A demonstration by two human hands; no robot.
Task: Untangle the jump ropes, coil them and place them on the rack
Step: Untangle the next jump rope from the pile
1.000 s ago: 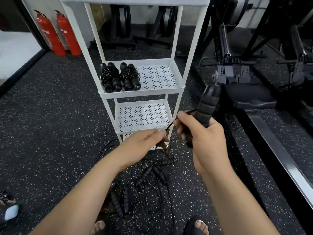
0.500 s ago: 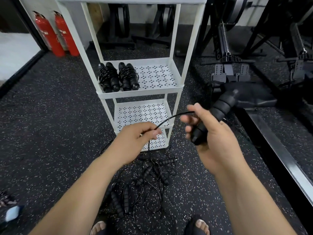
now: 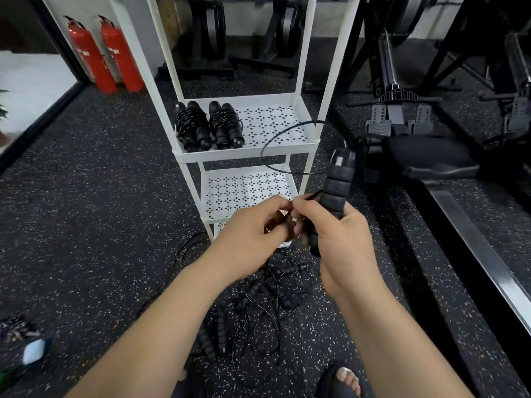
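Note:
My right hand [image 3: 342, 234] grips a black ribbed jump rope handle [image 3: 336, 185], held nearly upright. Its thin black cord [image 3: 268, 145] arcs in a loop in front of the white rack [image 3: 311, 145]. My left hand [image 3: 253, 234] pinches the cord right beside my right fingers. Two coiled jump ropes [image 3: 209, 127] lie side by side at the left of the rack's middle shelf. A tangle of black ropes and handles [image 3: 258, 305] lies on the floor below my hands.
The speckled black rubber floor [image 3: 86, 196] surrounds the rack. Two red fire extinguishers [image 3: 106, 53] stand at the back left. A rowing machine with a black seat [image 3: 428, 159] and metal rail [image 3: 488, 254] runs along the right. My sandalled foot [image 3: 344, 380] shows at the bottom.
My hands have come together again. The handle swung back to nearly upright, and the cord now forms a wide loop in front of the middle shelf.

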